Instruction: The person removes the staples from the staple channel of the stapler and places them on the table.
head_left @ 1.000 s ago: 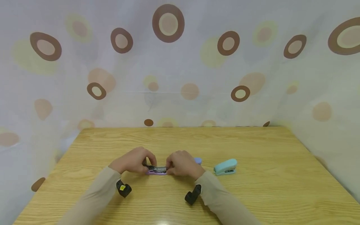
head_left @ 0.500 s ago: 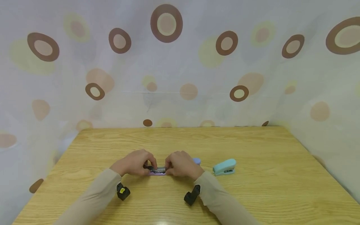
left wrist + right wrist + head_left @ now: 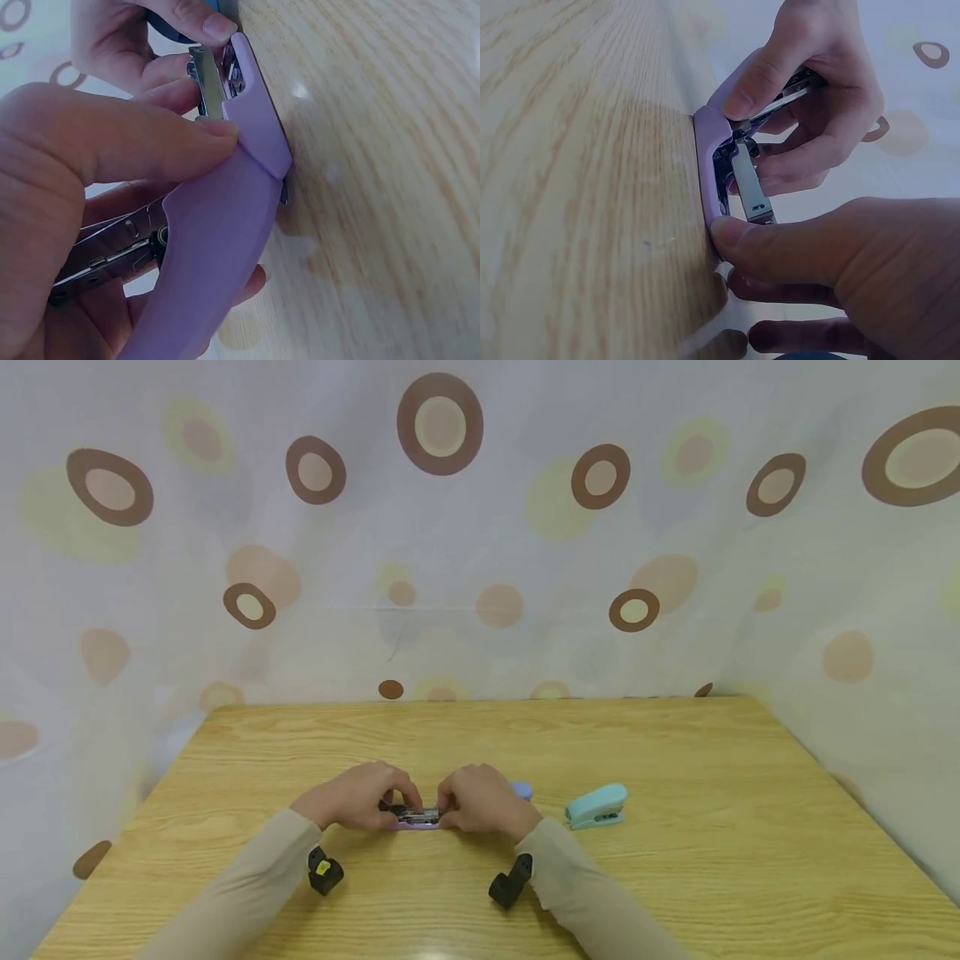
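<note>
A lilac stapler (image 3: 417,827) lies opened out low at the table in the head view, between both hands. My left hand (image 3: 362,795) grips its swung-back top cover (image 3: 217,225), thumb flat on the lilac plastic near the hinge. My right hand (image 3: 483,799) pinches the far end of the lilac base (image 3: 706,165), its thumb at the tip. From the base a metal staple rail (image 3: 750,184) stands up at an angle in the right wrist view. A second metal strip (image 3: 112,259) shows inside the cover, partly behind left fingers.
A light-blue stapler (image 3: 597,806) stands on the wooden table (image 3: 675,877) to the right. Just behind my right hand a periwinkle object (image 3: 522,790) shows only in part. A patterned curtain (image 3: 450,543) hangs behind the table.
My left fingertips have shifted slightly right along the opened stapler. The right hand keeps its pinch on the base. The whole head view has drifted a little.
</note>
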`<move>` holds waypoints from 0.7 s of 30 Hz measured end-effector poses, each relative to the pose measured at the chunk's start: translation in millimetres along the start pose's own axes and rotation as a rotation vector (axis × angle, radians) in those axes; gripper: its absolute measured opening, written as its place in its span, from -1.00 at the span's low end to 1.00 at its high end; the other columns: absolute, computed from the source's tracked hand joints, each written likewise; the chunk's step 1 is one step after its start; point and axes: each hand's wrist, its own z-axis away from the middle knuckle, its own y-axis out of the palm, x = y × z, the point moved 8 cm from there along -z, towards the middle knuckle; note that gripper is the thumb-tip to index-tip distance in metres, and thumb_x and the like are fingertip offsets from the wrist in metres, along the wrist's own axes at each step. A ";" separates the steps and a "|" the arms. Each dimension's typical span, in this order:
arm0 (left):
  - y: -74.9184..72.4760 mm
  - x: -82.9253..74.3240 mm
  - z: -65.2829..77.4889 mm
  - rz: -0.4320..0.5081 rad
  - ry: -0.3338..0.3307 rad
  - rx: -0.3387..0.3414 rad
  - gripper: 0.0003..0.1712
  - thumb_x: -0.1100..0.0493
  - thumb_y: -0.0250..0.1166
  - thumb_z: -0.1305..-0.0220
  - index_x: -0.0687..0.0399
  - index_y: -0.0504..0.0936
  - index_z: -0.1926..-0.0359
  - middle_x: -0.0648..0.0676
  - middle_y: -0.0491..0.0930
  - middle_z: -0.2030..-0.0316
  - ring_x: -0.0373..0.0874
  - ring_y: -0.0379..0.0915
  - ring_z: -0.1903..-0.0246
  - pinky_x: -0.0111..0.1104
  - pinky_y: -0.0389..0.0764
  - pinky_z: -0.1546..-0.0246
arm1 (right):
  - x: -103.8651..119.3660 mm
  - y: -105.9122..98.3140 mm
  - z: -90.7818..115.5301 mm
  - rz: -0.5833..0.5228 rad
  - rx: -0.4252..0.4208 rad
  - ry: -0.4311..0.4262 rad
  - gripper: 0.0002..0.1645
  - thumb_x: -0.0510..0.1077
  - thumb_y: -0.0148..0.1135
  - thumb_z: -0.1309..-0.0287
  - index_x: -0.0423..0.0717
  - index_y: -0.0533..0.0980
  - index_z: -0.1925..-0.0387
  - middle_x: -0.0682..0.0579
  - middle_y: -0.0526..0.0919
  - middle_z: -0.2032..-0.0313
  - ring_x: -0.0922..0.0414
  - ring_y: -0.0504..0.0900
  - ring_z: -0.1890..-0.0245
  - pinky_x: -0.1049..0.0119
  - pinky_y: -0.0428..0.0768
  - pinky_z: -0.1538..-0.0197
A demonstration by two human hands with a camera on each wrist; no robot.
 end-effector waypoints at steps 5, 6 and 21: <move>1.1 1.9 -0.2 0.020 -0.011 0.015 -0.74 0.34 0.39 -0.02 -0.09 0.72 0.28 -0.13 0.64 0.26 -0.29 0.46 0.42 -0.46 0.48 0.37 | 1.8 -1.0 0.4 -0.004 0.002 -0.005 -0.85 0.03 0.46 0.00 0.15 0.64 0.54 0.29 0.63 0.54 0.38 0.44 0.56 0.48 0.42 0.41; 1.1 1.8 -0.3 0.026 -0.011 0.017 -0.75 0.35 0.39 -0.01 -0.08 0.72 0.29 -0.12 0.64 0.27 -0.28 0.46 0.42 -0.47 0.48 0.37 | 2.1 -1.3 0.5 -0.006 0.002 -0.005 -0.85 0.03 0.46 0.00 0.15 0.64 0.54 0.29 0.63 0.54 0.38 0.44 0.56 0.48 0.42 0.41; -0.1 -1.0 -4.5 0.082 -0.023 0.043 -0.81 0.38 0.38 0.03 -0.02 0.63 0.48 -0.13 0.58 0.43 -0.26 0.40 0.52 -0.49 0.44 0.48 | 2.6 -1.9 0.7 0.018 -0.007 -0.028 -0.90 -0.02 0.44 -0.01 0.10 0.65 0.46 0.26 0.60 0.55 0.38 0.42 0.56 0.48 0.38 0.42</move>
